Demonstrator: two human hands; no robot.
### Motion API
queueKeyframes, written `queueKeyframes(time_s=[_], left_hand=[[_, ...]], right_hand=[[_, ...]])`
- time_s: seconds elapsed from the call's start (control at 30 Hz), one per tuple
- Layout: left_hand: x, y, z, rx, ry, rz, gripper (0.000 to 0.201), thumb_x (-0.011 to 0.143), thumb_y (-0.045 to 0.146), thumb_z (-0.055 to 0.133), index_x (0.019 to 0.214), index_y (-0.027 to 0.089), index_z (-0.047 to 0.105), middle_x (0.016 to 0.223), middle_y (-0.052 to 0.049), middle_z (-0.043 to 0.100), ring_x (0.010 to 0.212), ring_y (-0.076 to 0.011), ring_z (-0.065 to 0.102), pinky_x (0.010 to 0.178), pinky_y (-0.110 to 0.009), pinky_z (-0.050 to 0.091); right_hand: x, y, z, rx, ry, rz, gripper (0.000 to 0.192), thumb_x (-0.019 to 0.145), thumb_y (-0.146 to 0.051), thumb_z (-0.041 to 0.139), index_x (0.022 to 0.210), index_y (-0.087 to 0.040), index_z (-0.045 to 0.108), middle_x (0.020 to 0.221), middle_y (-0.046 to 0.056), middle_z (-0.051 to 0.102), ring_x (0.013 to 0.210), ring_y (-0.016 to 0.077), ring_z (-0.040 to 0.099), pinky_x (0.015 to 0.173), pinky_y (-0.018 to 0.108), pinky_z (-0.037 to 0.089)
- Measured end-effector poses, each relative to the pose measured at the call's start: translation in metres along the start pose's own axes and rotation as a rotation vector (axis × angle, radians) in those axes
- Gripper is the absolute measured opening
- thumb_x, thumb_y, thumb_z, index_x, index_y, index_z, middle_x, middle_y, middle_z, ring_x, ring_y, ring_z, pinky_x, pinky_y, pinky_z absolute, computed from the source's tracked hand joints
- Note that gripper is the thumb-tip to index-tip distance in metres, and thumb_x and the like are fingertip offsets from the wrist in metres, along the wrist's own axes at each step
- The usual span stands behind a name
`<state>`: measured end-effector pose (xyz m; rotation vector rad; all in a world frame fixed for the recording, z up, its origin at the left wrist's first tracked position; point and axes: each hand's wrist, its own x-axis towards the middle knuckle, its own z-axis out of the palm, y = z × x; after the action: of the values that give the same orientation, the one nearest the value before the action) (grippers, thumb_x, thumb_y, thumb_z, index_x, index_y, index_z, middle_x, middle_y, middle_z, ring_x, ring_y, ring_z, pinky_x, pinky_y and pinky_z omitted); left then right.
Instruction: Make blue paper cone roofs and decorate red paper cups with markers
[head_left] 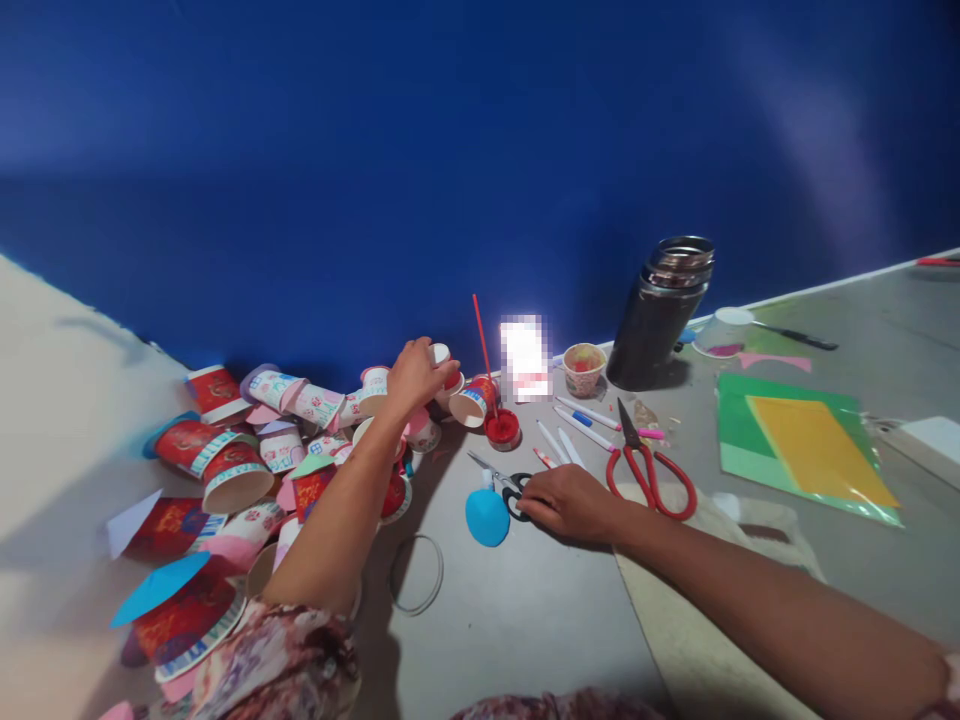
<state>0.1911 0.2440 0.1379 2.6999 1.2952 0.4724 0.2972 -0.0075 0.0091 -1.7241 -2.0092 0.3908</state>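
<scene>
At the edge of the cup pile, my left hand [416, 378] has its fingers curled around a paper cup [440, 353], whose white base shows beside the knuckles. The hand hides much of that cup. Lower right, my right hand [568, 500] is closed at the black handles of small scissors [489, 464]; its fingertips are partly hidden. The blades point away to the left. Just under the scissors lies a blue paper circle [487, 518]. A red paint pot [502, 430] with a red brush [482, 340] standing in it is between my hands.
Decorated paper cups [225, 470] heap up at left. Red-handled scissors [651, 480], several marker pens [589, 425], a stained paper cup [584, 368] and a dark flask [660, 315] are at right. Farther right lie coloured paper sheets [810, 450]. A thin ring [440, 570] lies in front.
</scene>
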Motion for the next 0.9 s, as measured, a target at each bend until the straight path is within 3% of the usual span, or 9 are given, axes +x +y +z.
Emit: queueKeyframes(time_s=[0.13, 0.4, 0.6, 0.9], left_hand=[[0.004, -0.005, 0.002, -0.038, 0.010, 0.005, 0.035, 0.087, 0.039, 0.066, 0.113, 0.016, 0.064, 0.114, -0.013, 0.068, 0.105, -0.0272, 0.063, 0.089, -0.036, 0.047], [0.011, -0.015, -0.005, -0.112, -0.009, -0.011, 0.030, 0.081, 0.041, 0.069, 0.100, 0.017, 0.067, 0.092, -0.007, 0.071, 0.083, -0.0227, 0.064, 0.074, -0.032, 0.045], [0.013, -0.024, -0.012, -0.173, 0.038, 0.005, 0.032, 0.078, 0.040, 0.071, 0.101, 0.018, 0.068, 0.096, -0.005, 0.072, 0.086, -0.0217, 0.064, 0.076, -0.031, 0.046], [-0.002, -0.015, -0.017, -0.232, 0.155, 0.062, 0.035, 0.075, 0.042, 0.077, 0.100, 0.019, 0.067, 0.098, -0.004, 0.071, 0.088, -0.0212, 0.063, 0.079, -0.032, 0.046]], right_hand=[[0.000, -0.001, -0.001, 0.007, -0.004, 0.004, 0.036, 0.102, -0.037, 0.050, 0.079, -0.018, 0.070, 0.077, 0.006, 0.074, 0.068, 0.0165, 0.062, 0.061, 0.029, 0.025], [0.000, -0.002, -0.003, 0.027, 0.008, -0.005, 0.034, 0.102, -0.036, 0.050, 0.080, -0.019, 0.070, 0.078, 0.005, 0.074, 0.069, 0.0165, 0.062, 0.061, 0.029, 0.027], [0.001, -0.001, 0.000, 0.013, 0.031, 0.017, 0.034, 0.102, -0.035, 0.049, 0.081, -0.019, 0.070, 0.080, 0.005, 0.075, 0.071, 0.0168, 0.063, 0.063, 0.029, 0.031], [0.001, 0.001, 0.004, 0.007, 0.032, 0.020, 0.036, 0.103, -0.036, 0.048, 0.081, -0.019, 0.070, 0.080, 0.005, 0.074, 0.071, 0.0164, 0.062, 0.064, 0.029, 0.031]])
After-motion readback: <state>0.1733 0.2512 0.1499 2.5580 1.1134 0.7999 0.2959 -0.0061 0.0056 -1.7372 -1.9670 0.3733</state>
